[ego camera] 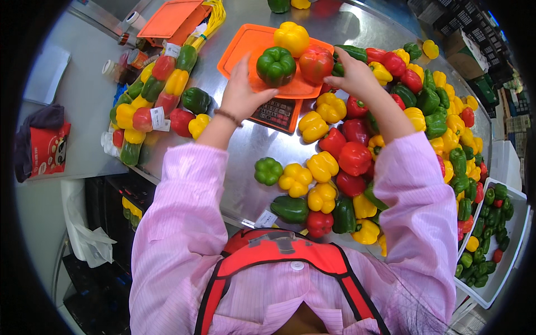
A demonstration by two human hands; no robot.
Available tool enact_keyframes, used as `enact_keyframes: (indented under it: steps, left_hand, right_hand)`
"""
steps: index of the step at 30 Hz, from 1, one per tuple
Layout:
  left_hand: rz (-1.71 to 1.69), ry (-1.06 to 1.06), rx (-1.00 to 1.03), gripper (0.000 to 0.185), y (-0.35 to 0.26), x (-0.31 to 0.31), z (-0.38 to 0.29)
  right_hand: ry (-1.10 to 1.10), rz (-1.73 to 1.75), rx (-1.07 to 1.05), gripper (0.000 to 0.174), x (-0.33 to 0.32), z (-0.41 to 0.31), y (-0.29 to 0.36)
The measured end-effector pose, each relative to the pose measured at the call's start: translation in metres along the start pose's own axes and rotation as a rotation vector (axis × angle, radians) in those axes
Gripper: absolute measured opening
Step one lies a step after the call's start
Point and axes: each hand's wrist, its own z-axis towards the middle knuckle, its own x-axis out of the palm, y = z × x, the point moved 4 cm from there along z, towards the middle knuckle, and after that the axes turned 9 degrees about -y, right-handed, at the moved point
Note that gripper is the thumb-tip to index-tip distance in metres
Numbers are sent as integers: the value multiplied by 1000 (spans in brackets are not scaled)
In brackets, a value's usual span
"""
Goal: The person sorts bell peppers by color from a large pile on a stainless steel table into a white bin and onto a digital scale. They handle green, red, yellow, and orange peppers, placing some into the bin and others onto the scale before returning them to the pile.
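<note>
An orange tray [236, 48] tops a digital scale with a keypad [274, 112]. On the tray sit a green bell pepper [275, 66], a yellow bell pepper [292, 38] and a red-orange bell pepper [316, 63]. My left hand [243, 90] is at the tray's left side, fingers spread, thumb just below the green pepper, holding nothing. On the right, my right hand [354, 73] is spread beside the red-orange pepper, thumb and fingers apart; whether it touches the pepper cannot be told.
Loose red, yellow and green peppers [355, 158] pile over the right of the metal table [238, 176]. Wrapped pepper packs with labels [142, 119] lie at left, near jars and an orange basket [167, 21]. A white crate [517, 234] of small peppers stands at far right.
</note>
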Motion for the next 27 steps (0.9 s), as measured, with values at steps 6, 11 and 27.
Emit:
enact_keyframes:
  steps: [6,11,27]
  left_hand:
    - [17,141,33,105,25,10,43]
    - [-166,21,-94,104,69,-55,50]
    - [-578,28,-417,81,80,-57,46]
  right_hand:
    - [-135,237,-54,87,62,22,8]
    - [-275,387,-9,81,50,35,-12]
    - [-157,889,321,65,61,98,-13]
